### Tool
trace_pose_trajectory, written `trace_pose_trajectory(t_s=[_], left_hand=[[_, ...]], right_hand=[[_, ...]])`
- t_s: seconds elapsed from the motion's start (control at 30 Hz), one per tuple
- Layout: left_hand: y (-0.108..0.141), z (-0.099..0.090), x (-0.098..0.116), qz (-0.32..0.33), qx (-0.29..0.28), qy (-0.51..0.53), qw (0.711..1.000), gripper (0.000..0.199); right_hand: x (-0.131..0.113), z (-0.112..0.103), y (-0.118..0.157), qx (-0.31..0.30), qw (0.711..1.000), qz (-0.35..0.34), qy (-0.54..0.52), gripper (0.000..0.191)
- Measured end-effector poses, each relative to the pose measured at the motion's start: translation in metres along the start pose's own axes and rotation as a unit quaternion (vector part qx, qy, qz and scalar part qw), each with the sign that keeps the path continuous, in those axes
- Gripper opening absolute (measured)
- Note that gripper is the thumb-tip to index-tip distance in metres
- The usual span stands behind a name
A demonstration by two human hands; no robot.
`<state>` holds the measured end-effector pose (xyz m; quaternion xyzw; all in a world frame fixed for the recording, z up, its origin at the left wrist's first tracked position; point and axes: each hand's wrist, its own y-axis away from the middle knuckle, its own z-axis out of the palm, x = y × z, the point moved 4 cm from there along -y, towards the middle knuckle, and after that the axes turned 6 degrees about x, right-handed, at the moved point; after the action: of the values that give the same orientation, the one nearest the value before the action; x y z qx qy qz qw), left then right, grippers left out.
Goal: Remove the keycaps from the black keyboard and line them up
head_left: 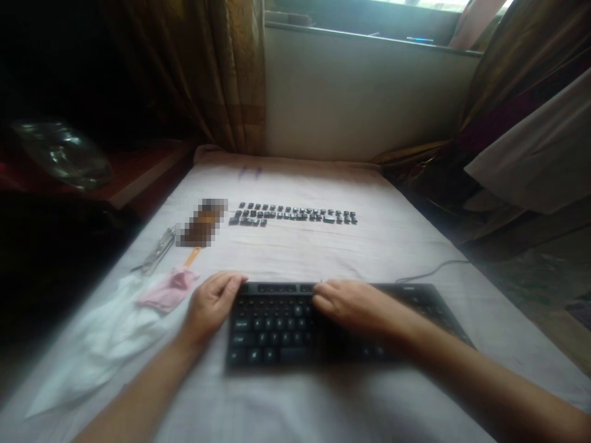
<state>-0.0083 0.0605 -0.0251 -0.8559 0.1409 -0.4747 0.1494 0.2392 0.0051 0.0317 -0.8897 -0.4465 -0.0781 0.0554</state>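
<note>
1. The keyboard (286, 355) lies on a pale cloth (295, 252), spanning the space in front of the person; the right forearm covers part of its right side, and its lower edge is blurred.
2. The left hand (213, 303) grasps the keyboard's upper left corner, thumb along the edge, its forearm slanting up from the bottom.
3. The right hand (339, 303) bends inward over the upper middle, fingers curled down; what lies beneath them is hidden, so I cannot tell whether they grip anything.
4. Beyond are rows of loose keycaps (300, 216), too small to read.
5. To the left, a pixelated patch masks a brown item (201, 224); nearby lie a pink cloth (168, 292) and a blurred metallic tool (159, 251).
6. A cable (429, 271) runs off rightward behind the keyboard.
</note>
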Motion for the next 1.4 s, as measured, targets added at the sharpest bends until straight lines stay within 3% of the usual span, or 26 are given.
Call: trace_pose_trajectory(t_s=[0.17, 0.23, 0.3, 0.37, 0.47, 0.53, 0.6, 0.67, 0.77, 0.87, 1.23, 1.4], left_hand=[[0.0, 0.0, 0.0, -0.002, -0.001, 0.0, 1.0, 0.033], [0.0, 0.0, 0.0, -0.003, 0.0, 0.0, 1.0, 0.033], [0.0, 0.0, 0.0, -0.001, 0.0, 0.001, 1.0, 0.033], [-0.001, 0.0, 0.0, 0.0, -0.001, 0.001, 1.0, 0.033], [0.0, 0.001, 0.0, -0.003, -0.003, 0.002, 1.0, 0.032], [0.0, 0.002, -0.001, -0.006, -0.004, 0.002, 1.0, 0.032], [0.0, 0.002, -0.001, -0.008, -0.005, 0.002, 1.0, 0.033], [0.0, 0.002, -0.001, -0.008, -0.006, 0.002, 1.0, 0.033], [0.0, 0.002, 0.0, -0.007, -0.012, -0.002, 1.0, 0.034], [0.0, 0.002, 0.0, -0.013, -0.013, -0.005, 1.0, 0.035], [-0.001, 0.001, 0.003, -0.014, -0.011, -0.001, 1.0, 0.034], [-0.001, 0.002, 0.003, -0.01, -0.014, 0.002, 1.0, 0.032]], right_hand=[[0.005, 0.003, 0.006, 0.018, 0.999, 0.03, -0.019, 0.018], [0.011, 0.005, 0.011, 0.069, 0.992, 0.076, -0.072, 0.02], [0.017, 0.003, 0.016, 0.158, 0.96, 0.147, -0.176, 0.017], [0.022, 0.003, 0.022, 0.239, 0.889, 0.248, -0.302, 0.012], [0.02, 0.009, 0.027, 0.296, 0.733, 0.402, -0.462, 0.013], [0.011, 0.015, 0.025, 0.316, 0.64, 0.458, -0.53, 0.018], [0.0, 0.02, 0.022, 0.333, 0.589, 0.48, -0.559, 0.019], [-0.01, 0.025, 0.018, 0.357, 0.569, 0.489, -0.557, 0.019], [-0.019, 0.03, 0.014, 0.396, 0.566, 0.498, -0.524, 0.016], [-0.025, 0.031, 0.012, 0.409, 0.586, 0.511, -0.478, 0.016], [-0.035, 0.036, 0.013, 0.374, 0.675, 0.516, -0.372, 0.015], [-0.028, 0.032, 0.016, 0.316, 0.727, 0.478, -0.379, 0.012]])
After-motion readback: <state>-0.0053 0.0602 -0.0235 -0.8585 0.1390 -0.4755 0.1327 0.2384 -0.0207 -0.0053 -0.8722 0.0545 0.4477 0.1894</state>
